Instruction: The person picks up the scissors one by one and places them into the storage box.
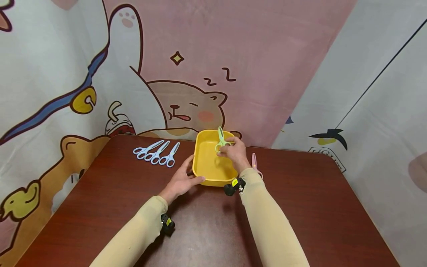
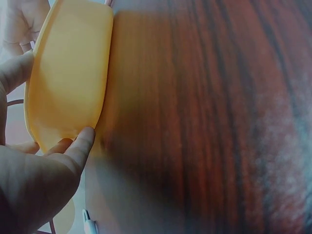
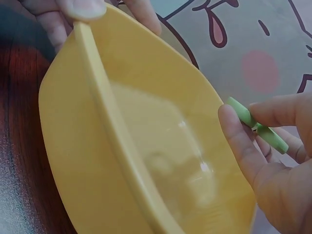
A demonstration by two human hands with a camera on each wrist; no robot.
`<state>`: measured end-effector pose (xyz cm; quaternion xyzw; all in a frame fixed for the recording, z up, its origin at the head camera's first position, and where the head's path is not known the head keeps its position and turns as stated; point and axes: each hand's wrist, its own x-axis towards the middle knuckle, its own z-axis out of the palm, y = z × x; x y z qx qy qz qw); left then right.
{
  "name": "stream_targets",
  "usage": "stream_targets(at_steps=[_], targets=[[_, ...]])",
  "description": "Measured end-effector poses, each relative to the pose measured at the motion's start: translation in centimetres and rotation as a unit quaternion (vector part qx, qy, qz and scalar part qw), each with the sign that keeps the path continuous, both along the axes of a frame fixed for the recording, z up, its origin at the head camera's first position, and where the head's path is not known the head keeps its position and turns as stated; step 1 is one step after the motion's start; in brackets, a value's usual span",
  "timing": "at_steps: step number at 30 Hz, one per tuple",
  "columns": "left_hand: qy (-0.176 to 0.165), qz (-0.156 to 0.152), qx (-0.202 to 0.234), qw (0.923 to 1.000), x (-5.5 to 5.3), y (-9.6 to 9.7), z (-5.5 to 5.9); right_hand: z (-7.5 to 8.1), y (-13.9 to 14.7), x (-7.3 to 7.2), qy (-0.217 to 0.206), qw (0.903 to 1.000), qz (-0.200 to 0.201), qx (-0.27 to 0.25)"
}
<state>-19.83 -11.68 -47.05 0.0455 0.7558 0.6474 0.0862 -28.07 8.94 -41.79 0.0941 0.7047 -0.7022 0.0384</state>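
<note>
A yellow plastic bin (image 1: pixel 218 183) stands near the back of the table. My left hand (image 1: pixel 181 181) grips it at its left side, the thumb over the front rim corner; in the left wrist view, the fingers (image 2: pixel 82 145) lie against the bin's wall. Above the bin's right part, my right hand (image 1: pixel 236 152) pinches a pair of light green scissors (image 1: pixel 221 137) by the handles, blades pointing away. The right wrist view shows the green scissors (image 3: pixel 265 131) between thumb and fingers, beside the rim. No other item shows in the visible part of the bin.
Three pairs of light blue scissors (image 1: pixel 156 155) lie side by side on the brown table (image 1: pixel 200 230), left of the bin. Partly behind the right wrist lies a pair of pink scissors (image 1: pixel 254 161). A printed cartoon curtain (image 1: pixel 260 66) hangs behind the table's back edge.
</note>
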Motion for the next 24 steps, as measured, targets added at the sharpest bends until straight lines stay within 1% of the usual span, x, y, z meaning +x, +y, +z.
stream_targets(at_steps=[10, 24], targets=[[-0.001, -0.006, 0.002, 1.0000, -0.1, -0.1, -0.3, -0.5, -0.7, -0.2, -0.011, 0.9999, 0.001, 0.007], [0.002, -0.013, -0.007, 0.9999, -0.1, -0.1, 0.0, -0.5, -1.8, -0.5, -0.024, 0.9996, 0.010, 0.011]])
